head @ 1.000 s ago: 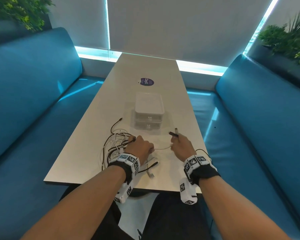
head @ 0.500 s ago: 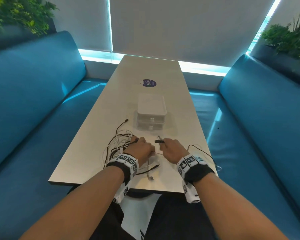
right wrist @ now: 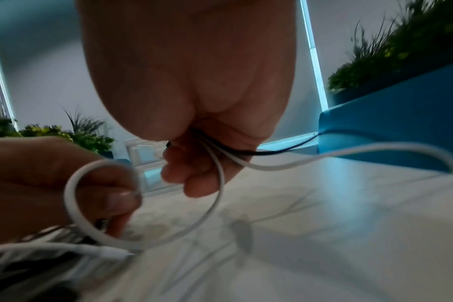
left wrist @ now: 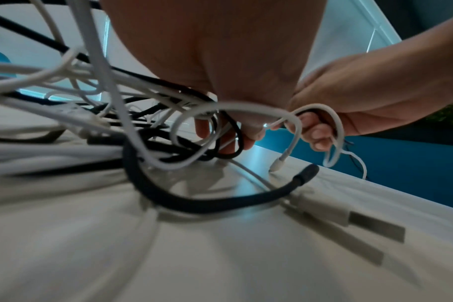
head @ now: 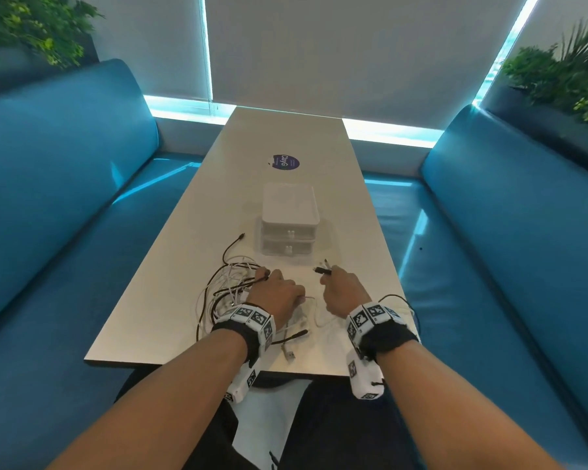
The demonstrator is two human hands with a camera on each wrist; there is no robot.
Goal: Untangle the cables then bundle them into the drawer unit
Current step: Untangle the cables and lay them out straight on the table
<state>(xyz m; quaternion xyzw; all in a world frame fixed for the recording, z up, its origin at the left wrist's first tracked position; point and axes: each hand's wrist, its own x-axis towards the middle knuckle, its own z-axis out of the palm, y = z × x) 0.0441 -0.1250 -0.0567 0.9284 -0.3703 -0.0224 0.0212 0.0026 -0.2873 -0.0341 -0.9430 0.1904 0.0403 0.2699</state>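
Observation:
A tangle of black and white cables (head: pixel 230 284) lies on the white table (head: pixel 286 137), near its front left. My left hand (head: pixel 276 290) sits on the tangle's right side, fingers curled round white and black strands (left wrist: pixel 220 130). My right hand (head: pixel 343 290) grips a black cable and white cable (right wrist: pixel 220 157), their plug ends (head: pixel 323 269) sticking out toward the drawer unit. A white loop (head: pixel 314 312) runs between both hands. The clear two-drawer unit (head: pixel 289 222) stands just beyond the hands, both drawers closed.
Loose plug ends (head: pixel 289 354) lie by the table's front edge. A round dark sticker (head: pixel 286 162) lies beyond the drawer unit. Blue benches (head: pixel 65 198) flank the table on both sides. A black cable (head: pixel 401 300) trails off the right edge.
My right hand has moved left toward the left hand, carrying its cable ends, and the white strand between the hands has gone slack into a loop. The left hand stays on the tangle.

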